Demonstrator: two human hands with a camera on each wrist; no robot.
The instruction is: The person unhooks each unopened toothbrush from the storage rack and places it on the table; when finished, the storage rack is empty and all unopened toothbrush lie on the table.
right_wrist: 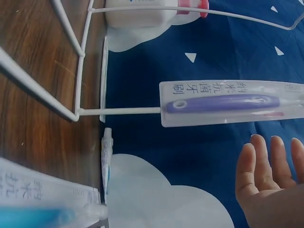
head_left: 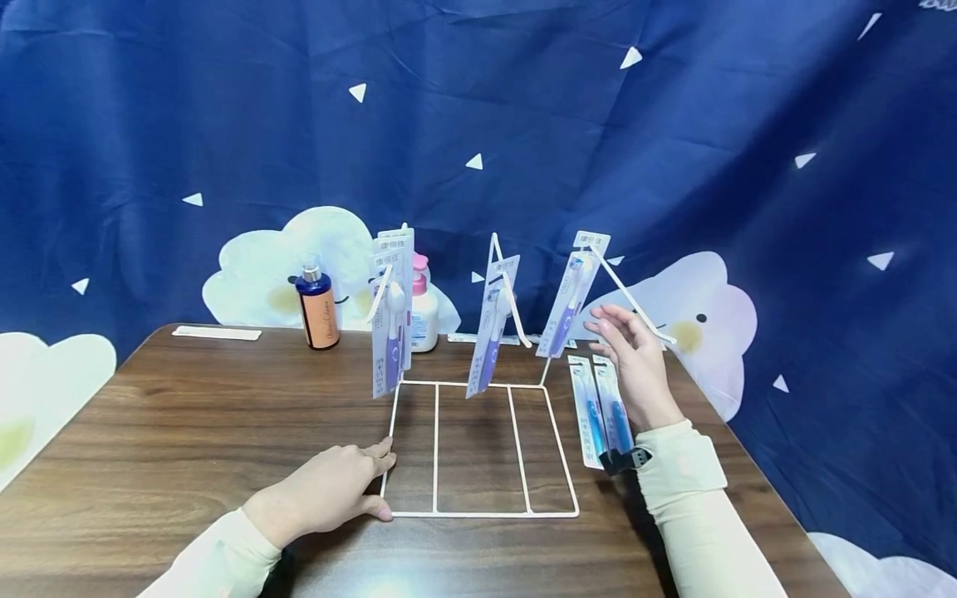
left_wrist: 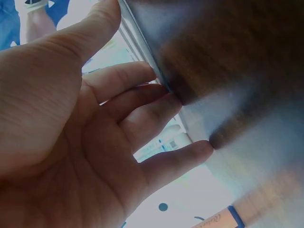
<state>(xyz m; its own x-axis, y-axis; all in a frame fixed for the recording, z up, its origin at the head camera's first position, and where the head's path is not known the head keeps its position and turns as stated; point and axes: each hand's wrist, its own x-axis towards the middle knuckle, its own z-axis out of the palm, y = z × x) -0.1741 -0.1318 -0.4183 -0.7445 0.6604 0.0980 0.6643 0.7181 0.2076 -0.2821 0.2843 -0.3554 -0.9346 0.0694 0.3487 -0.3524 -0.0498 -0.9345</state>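
Note:
A white wire rack (head_left: 482, 515) stands on the wooden table, with hooks that slope toward me. My left hand (head_left: 329, 490) rests at its left front corner, fingers spread and touching the base wire. On the right hook hangs a packaged purple toothbrush (head_left: 566, 307). Just right of it, my right hand (head_left: 635, 365) is raised with loosely bent fingers and holds nothing; the right wrist view shows a gap between fingertips and package. Another packaged toothbrush (head_left: 489, 336) hangs on the middle hook, and more packs (head_left: 389, 332) hang on the left. Two packaged blue toothbrushes (head_left: 601, 411) lie below my right hand.
Behind the rack stands a white pump bottle (head_left: 424, 322) with a pink top. A dark blue bottle (head_left: 317, 309) with an orange label is at the back left, near a flat white strip (head_left: 217, 332). A tube (right_wrist: 107, 152) lies along the back edge, before a blue curtain (head_left: 478, 108).

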